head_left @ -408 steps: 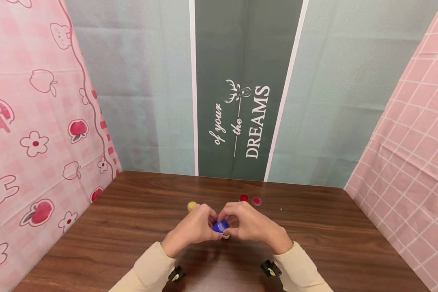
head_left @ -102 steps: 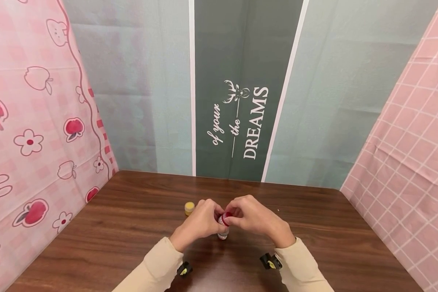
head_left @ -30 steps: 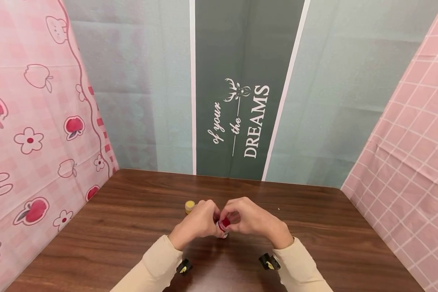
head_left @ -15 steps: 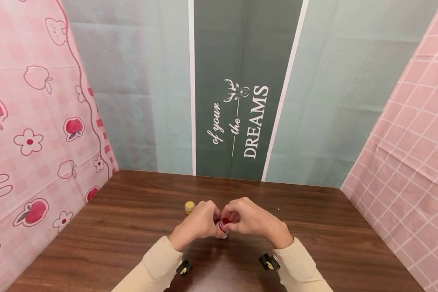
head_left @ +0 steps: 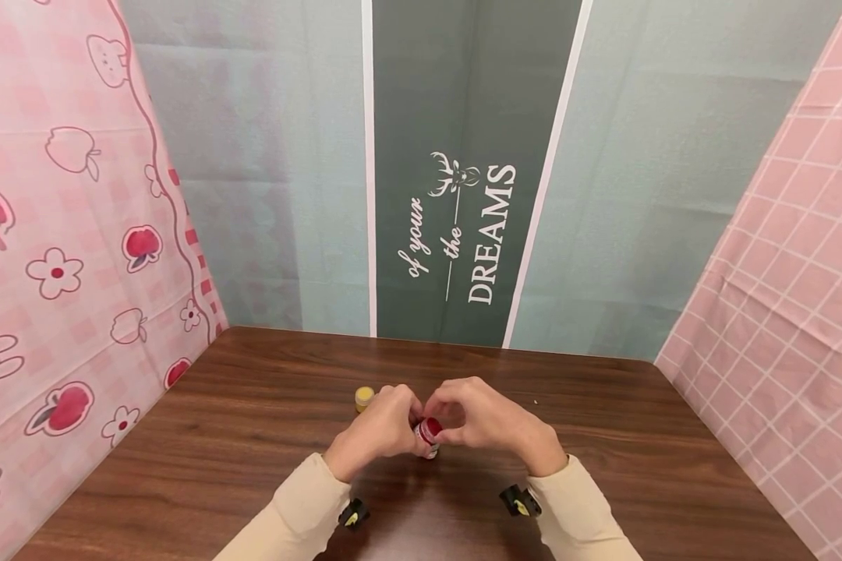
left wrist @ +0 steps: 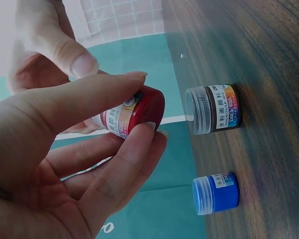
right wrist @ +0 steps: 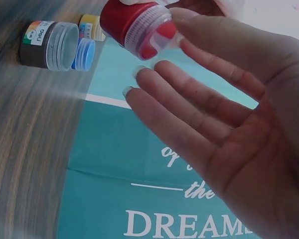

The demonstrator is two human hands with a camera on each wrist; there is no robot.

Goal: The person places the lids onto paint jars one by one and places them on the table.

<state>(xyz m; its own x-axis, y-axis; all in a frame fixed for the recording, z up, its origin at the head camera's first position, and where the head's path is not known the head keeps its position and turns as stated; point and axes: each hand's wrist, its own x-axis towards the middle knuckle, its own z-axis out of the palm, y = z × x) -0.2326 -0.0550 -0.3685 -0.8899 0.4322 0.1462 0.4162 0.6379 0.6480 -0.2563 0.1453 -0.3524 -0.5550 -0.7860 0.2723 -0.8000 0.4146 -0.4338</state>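
My left hand (head_left: pixel 382 427) grips a small red paint jar (left wrist: pixel 127 117), tilted above the table, its thumb and fingers round the base. The jar's clear ridged lid (right wrist: pixel 142 35) sits on its mouth, facing my right hand (head_left: pixel 487 425). In the right wrist view that hand's fingers are spread and fairly straight, with the thumb at the lid's edge; whether it touches cannot be told. On the table behind stand a dark paint jar (left wrist: pixel 224 107) and a blue paint jar (left wrist: pixel 224 191), both with clear lids. A yellow paint jar (head_left: pixel 365 399) stands beyond my left hand.
The brown wooden table (head_left: pixel 603 467) ends at a hanging grey-green cloth (head_left: pixel 456 101) at the back. Pink cloths hang on the left and right. A tiny white speck (head_left: pixel 535 402) lies on the table at the right.
Earlier my hands held the blue jar, while the red jar and its lid lay farther back. My left hand since took the red jar; my right fingers have just spread away from its lid.
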